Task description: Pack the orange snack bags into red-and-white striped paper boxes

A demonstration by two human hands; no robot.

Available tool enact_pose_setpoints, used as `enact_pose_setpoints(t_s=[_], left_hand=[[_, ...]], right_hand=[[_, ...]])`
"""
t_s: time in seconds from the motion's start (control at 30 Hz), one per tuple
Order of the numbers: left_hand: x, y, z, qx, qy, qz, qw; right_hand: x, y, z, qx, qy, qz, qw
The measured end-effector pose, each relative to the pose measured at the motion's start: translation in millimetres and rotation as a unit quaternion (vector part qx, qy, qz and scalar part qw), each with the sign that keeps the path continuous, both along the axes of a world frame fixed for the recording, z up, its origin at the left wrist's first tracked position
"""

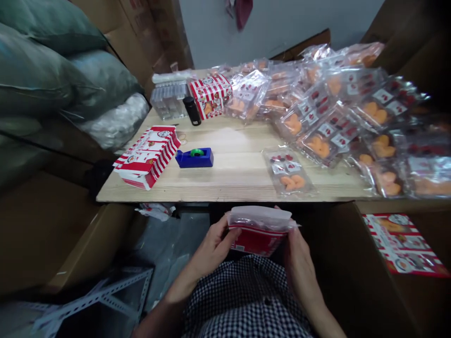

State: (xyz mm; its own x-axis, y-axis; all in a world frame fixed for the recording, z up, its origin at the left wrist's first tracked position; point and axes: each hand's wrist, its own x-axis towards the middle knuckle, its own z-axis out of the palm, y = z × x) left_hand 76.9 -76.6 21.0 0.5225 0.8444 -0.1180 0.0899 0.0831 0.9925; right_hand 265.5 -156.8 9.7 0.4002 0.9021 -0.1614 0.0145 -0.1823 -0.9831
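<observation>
Just below the table's front edge, a red printed box (259, 240) is held in front of my body, its white flap raised and clear plastic showing at its mouth. My left hand (214, 241) grips the box's left side, thumb across the red face. On the opposite side my right hand (298, 251) is closed round the edge; its fingertips are mostly hidden. Nearest on the table lies a clear packet (289, 171) with orange pieces and red-and-white printed parts. A blue tape dispenser (195, 158) with a green core stands left of it.
A striped red-and-white box (148, 155) lies at the table's left, another (211, 96) at the back by a black bottle (192, 111) and stacked clear cases (169, 99). Many packets (320, 143) pile up on the right. An open carton (377, 263) holds a flat printed box (405, 244).
</observation>
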Motion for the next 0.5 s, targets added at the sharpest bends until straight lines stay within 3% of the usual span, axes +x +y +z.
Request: enact_pose_setpoints(t_s=[0.1,0.23,0.5], left_hand=[[10.7,-12.4,-3.5,-0.062,-0.009,0.061,0.996],[20.9,-20.1,-6.2,-0.07,0.01,0.158,0.985],[27.4,-28.5,-2.5,-0.1,-0.003,0.172,0.98]], right_hand=[[-7.5,-2.4,-20.9,-0.04,0.016,-0.031,0.999],[-14.7,-3.5,-36.9,-0.038,0.008,-0.025,0.999],[-10.1,-7.8,-13.8,-0.035,0.027,-0.016,0.999]])
